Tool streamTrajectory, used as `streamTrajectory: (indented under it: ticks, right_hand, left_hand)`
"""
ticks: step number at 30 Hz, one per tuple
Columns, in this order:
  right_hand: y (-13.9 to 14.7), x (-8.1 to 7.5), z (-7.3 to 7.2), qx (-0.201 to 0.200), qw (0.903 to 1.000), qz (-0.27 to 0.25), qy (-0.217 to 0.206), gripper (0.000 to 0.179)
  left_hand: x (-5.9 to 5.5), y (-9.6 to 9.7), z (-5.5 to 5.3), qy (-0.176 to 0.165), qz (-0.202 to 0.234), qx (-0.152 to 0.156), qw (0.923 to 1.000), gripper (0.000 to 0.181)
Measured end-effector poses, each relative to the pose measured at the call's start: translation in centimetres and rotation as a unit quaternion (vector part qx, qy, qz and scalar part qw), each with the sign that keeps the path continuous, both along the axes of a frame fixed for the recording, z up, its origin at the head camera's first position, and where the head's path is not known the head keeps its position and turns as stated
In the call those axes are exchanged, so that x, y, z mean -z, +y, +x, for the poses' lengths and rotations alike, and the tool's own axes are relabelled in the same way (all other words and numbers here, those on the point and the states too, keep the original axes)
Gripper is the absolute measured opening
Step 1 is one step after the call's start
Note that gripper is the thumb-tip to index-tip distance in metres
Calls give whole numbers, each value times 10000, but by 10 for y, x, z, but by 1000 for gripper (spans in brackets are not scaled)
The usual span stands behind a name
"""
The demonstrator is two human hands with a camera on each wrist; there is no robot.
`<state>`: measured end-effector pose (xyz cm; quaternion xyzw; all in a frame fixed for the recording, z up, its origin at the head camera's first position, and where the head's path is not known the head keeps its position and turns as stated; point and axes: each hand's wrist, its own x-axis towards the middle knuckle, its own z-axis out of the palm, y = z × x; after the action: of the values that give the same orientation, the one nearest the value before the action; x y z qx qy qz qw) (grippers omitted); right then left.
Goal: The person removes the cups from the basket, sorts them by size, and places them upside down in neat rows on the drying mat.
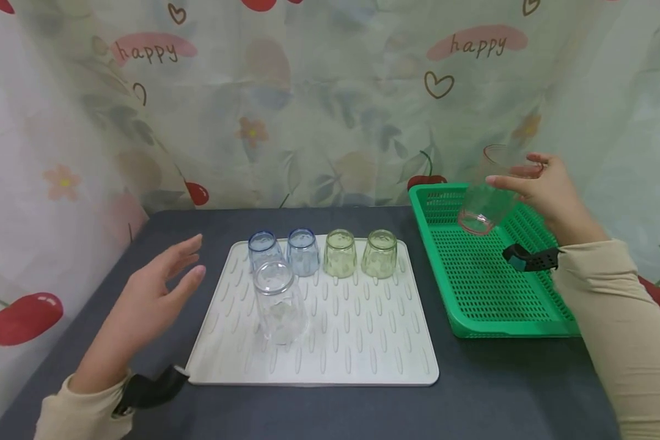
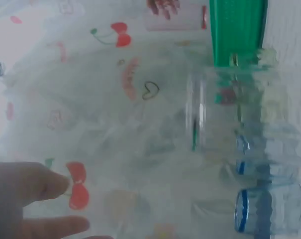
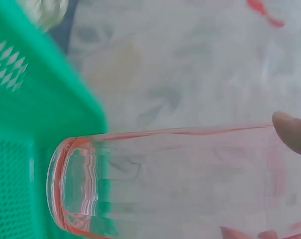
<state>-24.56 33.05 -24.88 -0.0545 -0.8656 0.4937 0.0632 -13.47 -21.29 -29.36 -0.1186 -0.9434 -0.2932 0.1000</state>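
Observation:
My right hand (image 1: 552,192) grips a tall pink-tinted glass (image 1: 481,208) near its rim, slightly tilted with its base down, above the green basket (image 1: 456,311). In the right wrist view the pink glass (image 3: 185,174) spans the frame, my thumb at its upper edge. My left hand (image 1: 154,293) hovers left of the white drying mat (image 1: 363,360), fingers apart and holding nothing. On the mat, nearest that hand, a tall clear glass (image 1: 280,308) stands upside down. Behind it are two short blue glasses (image 1: 304,256) and two short green glasses (image 1: 340,256), also upside down.
The mat lies on a dark grey tabletop (image 1: 319,415), with the basket to its right. A patterned curtain (image 1: 319,110) hangs behind and along both sides. Dark straps with small devices (image 1: 148,391) sit on both wrists.

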Motion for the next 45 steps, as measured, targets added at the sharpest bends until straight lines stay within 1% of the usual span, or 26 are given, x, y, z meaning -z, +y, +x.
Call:
streamTrajectory:
  ticks: [1,2,3,4,6,8,9,10,11,15,17,18,21,24,26,29,31,33,35,38,42,45]
  right_hand:
    - [-5,-3,4,7,10000,-17,71,102]
    - [-9,-6,8,3,9999,-43,152,100]
    - [-15,-9,12,25,9996,-57,265,97]
    - [-20,-11,16,51,9992,-70,398,95]
    - [-32,-14,25,29,9975,-125,694,90]
    - [-44,-14,35,-51,9947,-150,1012,87]
    - [-51,-14,39,-91,9932,-152,1147,85]
    - [-58,-13,44,-160,9918,-217,1247,84]
    - [-64,-12,47,-244,9906,-262,1318,83]
    - [-88,-7,60,-647,9843,-360,1604,82]
    - [-100,-4,65,-898,9793,-317,1789,82]
    - [-106,-2,68,-1032,9760,-294,1893,83]
    - [-121,3,76,-1424,9663,-246,2130,84]
    - [-135,10,83,-1753,9602,-179,2169,85]
    - [-143,15,87,-1941,9577,-85,2123,85]
    - [-153,23,91,-2189,9565,-2,1930,86]
    - [-159,29,93,-2354,9552,-15,1795,87]
    - [-164,36,93,-2518,9525,-40,1710,87]
    - [-169,42,94,-2673,9488,-48,1679,88]
    - [-175,51,95,-2850,9445,-51,1635,89]
    - [-181,59,96,-2987,9422,-74,1516,89]
    - [-184,63,97,-3047,9428,-105,1348,88]
  left_hand:
    - [-1,4,2,340,210,-3,9992,55]
    - [-2,8,4,682,438,5,9967,52]
    - [-2,13,6,1018,691,50,9924,49]
    - [-2,18,7,1334,936,139,9865,47]
    - [-3,28,9,1895,1338,424,9718,48]
    - [-4,39,12,2230,1681,776,9571,50]
    - [-4,45,14,2324,1782,923,9517,51]
    - [-4,49,15,2344,1879,1070,9478,53]
    - [-5,54,17,2334,1932,1180,9457,55]
    - [-5,72,22,1959,2272,1502,9420,61]
    - [-4,79,23,1764,2395,1634,9407,64]
    - [-3,83,23,1673,2476,1712,9388,65]
    - [-1,92,22,1540,2562,1930,9346,68]
    - [2,100,21,1421,2613,2116,9310,70]
    - [4,105,19,1381,2575,2216,9303,70]
    - [7,112,18,1311,2406,2359,9323,71]
    - [9,117,17,1197,2243,2404,9368,72]
    - [9,122,17,1003,2101,2439,9414,73]
    - [10,126,17,791,1986,2431,9462,74]
    - [11,132,14,549,1930,2415,9494,75]
    - [14,137,9,342,1939,2384,9510,76]
    - [16,140,6,270,1853,2326,9544,79]
